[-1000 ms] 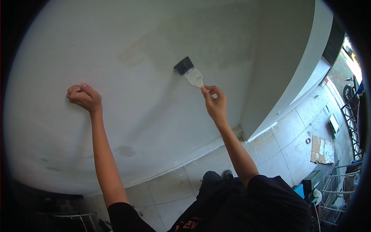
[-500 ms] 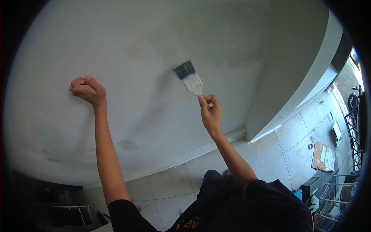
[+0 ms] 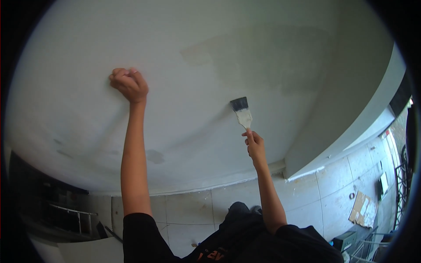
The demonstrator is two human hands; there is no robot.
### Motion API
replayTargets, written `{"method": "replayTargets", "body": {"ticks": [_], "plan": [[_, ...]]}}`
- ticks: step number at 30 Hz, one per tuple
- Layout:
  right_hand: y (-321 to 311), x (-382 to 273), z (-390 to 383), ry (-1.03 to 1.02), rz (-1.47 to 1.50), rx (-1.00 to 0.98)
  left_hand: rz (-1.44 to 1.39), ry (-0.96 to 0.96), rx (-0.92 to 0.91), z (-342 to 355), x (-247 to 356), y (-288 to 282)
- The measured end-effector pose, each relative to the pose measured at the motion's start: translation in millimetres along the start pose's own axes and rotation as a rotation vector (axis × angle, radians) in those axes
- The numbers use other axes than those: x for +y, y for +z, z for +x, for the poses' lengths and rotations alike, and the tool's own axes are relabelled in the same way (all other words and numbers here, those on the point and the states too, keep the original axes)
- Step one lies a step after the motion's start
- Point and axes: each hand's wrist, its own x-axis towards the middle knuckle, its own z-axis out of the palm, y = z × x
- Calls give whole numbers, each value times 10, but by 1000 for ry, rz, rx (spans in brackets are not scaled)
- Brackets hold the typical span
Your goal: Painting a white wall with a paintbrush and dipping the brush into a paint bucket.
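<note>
My right hand grips a flat paintbrush by its handle, fingers closed round it. The brush has dark bristles pointing up toward the pale wall, and a whitish, paint-coated body. Whether the bristle tips touch the wall I cannot tell. On the left, my left hand is curled into a fist at the wall, with nothing showing in it. A darker, damp-looking patch spreads over the wall above the brush.
To the right the wall meets a projecting wall section. Below runs a tiled floor. A piece of cardboard lies at the right, near a roll of tape. A metal rack stands at the lower left.
My right hand and the brush have moved down the wall, farther below the dark patch. My left fist sits slightly higher on the wall. The whole view has shifted.
</note>
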Motion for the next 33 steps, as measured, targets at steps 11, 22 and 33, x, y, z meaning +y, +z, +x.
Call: {"method": "replayTargets", "body": {"ticks": [11, 22, 33], "plan": [[-58, -752, -406, -93, 179, 129, 164, 178, -197, 763, -557, -304], [271, -633, -866, -204, 244, 115, 177, 2, -97, 650, -652, -274], [371, -457, -1088, -117, -2, 125, 127, -35, -110, 322, -511, -410]]}}
